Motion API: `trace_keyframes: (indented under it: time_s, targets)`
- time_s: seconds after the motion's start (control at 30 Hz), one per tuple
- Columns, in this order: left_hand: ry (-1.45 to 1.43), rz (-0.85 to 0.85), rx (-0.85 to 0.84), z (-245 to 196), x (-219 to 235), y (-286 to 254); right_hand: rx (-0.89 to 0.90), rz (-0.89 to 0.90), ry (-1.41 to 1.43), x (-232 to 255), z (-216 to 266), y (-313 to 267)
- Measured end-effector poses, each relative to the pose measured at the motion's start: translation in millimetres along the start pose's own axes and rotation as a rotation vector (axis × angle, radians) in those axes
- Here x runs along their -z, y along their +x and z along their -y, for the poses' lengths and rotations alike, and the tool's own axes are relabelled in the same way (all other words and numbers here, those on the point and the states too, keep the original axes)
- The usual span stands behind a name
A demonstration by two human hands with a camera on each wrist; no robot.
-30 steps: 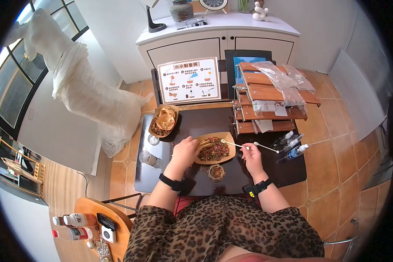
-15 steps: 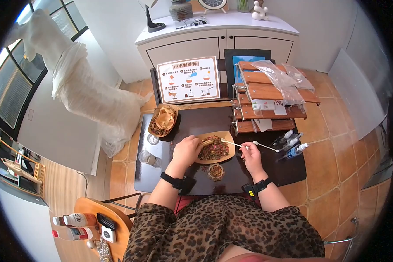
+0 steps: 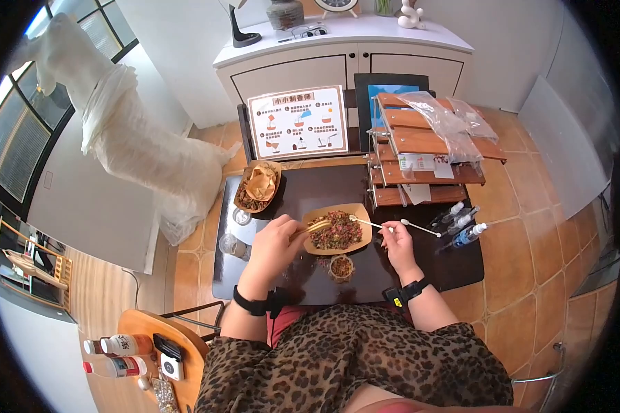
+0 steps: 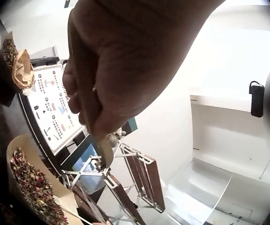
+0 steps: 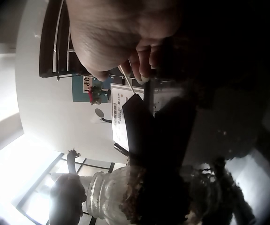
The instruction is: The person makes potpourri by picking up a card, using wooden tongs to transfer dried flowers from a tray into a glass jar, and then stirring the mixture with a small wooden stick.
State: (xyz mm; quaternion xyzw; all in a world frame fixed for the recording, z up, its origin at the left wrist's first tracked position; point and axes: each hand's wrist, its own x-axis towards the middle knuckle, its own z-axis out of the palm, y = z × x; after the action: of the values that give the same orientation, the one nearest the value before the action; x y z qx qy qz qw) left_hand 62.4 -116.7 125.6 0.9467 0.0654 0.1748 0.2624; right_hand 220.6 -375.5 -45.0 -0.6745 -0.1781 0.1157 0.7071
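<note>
In the head view my left hand (image 3: 272, 251) holds wooden tongs (image 3: 318, 226), their tips over the left end of a brown paper tray (image 3: 365, 219). Dried petals and herbs (image 3: 337, 235) lie in that tray. My right hand (image 3: 398, 248) pinches a thin white spoon (image 3: 370, 224) whose far end rests in the mix. A small round jar of herbs (image 3: 341, 269) stands just below the tray. The left wrist view shows my left hand (image 4: 125, 61) round the tongs (image 4: 85, 86). Dim in the right wrist view are my right hand (image 5: 121, 35) and the glass jar (image 5: 109, 194).
Another tray with crumpled paper (image 3: 260, 186) stands at back left, near glass jars (image 3: 233, 246). A second white stick (image 3: 420, 229) and several small bottles (image 3: 467, 236) lie to the right. Behind them is a folding wooden rack (image 3: 427, 141); a printed sheet (image 3: 298, 124) stands at the back.
My left hand has moved left and towards the body, drawing the tongs back towards the tray's left end. My right hand and the spoon have hardly moved.
</note>
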Motion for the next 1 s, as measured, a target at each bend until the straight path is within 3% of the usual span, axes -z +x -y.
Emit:
trace_keyframes:
  time_s: [0.23, 0.47, 0.77, 1.0]
  targets:
    - [-0.029, 0.133, -0.141, -18.6, 7.5, -24.9, -0.015, -0.009, 0.015, 0.3, -2.2, -0.1]
    - [-0.008, 0.311, -0.111, -17.0, -6.4, -36.4, -0.017, -0.007, 0.022, 0.2, -4.1, 0.9]
    - [0.047, 0.206, -0.024, -14.0, -0.2, -27.4, -0.014, -0.003, 0.015, 0.4, -3.2, 0.6]
    - [0.186, 0.038, 0.032, 23.2, -27.2, -10.8, -0.02, -0.002, 0.017, 0.4, -2.1, 0.0]
